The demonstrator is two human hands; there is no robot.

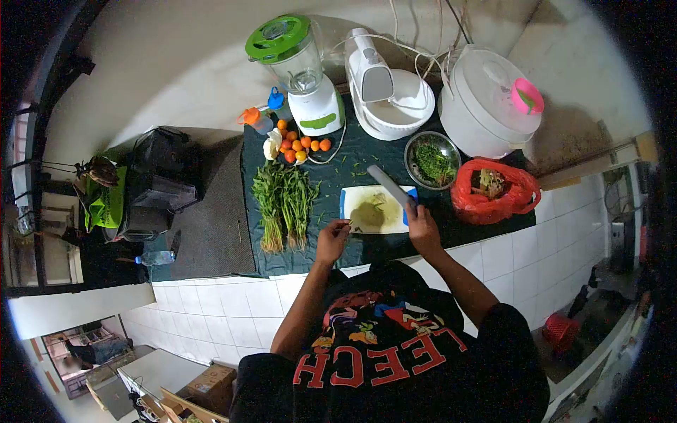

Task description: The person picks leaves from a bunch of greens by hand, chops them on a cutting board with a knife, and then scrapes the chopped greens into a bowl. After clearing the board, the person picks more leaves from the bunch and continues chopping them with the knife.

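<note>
My right hand (423,229) is closed around the handle of a knife (388,184), its broad grey blade slanting up and left over the cutting board (357,198). That board is white with blue ends, and green-stained scraps lie on it. By its lower left corner, my left hand (333,240) has its fingers pinched together; whatever is between them is too small to name. Left of the board lie bundles of leafy greens (285,201) with roots still on. Chopped greens (433,163) fill part of a metal bowl (410,163) at the upper right.
A red plastic bag (469,201) with scraps sits right of the board. Behind stand a green-lidded blender (316,106), a white stand mixer (370,77) and a big white lidded container (479,99). Small tomatoes (290,156) lie beyond the greens. Another person (99,352) is far off, lower left.
</note>
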